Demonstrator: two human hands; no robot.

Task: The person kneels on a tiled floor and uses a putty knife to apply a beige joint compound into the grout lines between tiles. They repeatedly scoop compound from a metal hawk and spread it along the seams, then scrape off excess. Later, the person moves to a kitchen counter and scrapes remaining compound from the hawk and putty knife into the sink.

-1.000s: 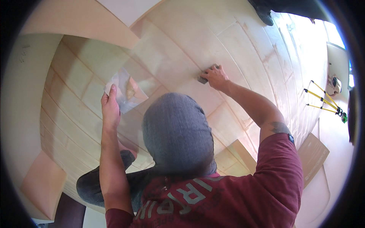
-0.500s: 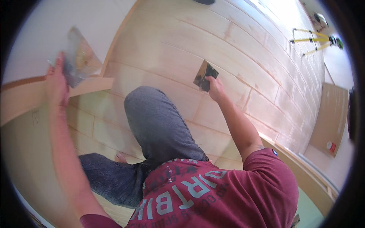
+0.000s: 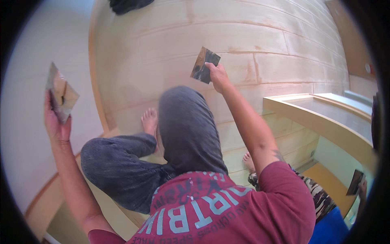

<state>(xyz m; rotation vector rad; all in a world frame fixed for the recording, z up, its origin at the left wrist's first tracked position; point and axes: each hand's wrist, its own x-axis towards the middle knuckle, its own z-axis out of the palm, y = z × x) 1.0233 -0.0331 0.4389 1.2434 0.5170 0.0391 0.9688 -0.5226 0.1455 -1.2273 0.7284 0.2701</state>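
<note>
My left hand is closed on a thin, flat metal putty scraper, raised beside the white surface at the left. A lump of beige filler paste sits on its face. In front of my right knee, my right hand grips a second, wide-bladed putty scraper. That one is black toward my fingers and brownish along the far side. Its blade appears apart from the pale tiled or block surface behind it.
A wooden edge strip borders the white surface. At right stands a wood-framed ledge. Below it is another person in camouflage trousers, with a hand holding a dark flat scraper. A black object lies at the top.
My view has turned, taking the yellow tripod out of sight and bringing the other person into it. My left hand appears lower and farther left; both scrapers stay in my hands.
</note>
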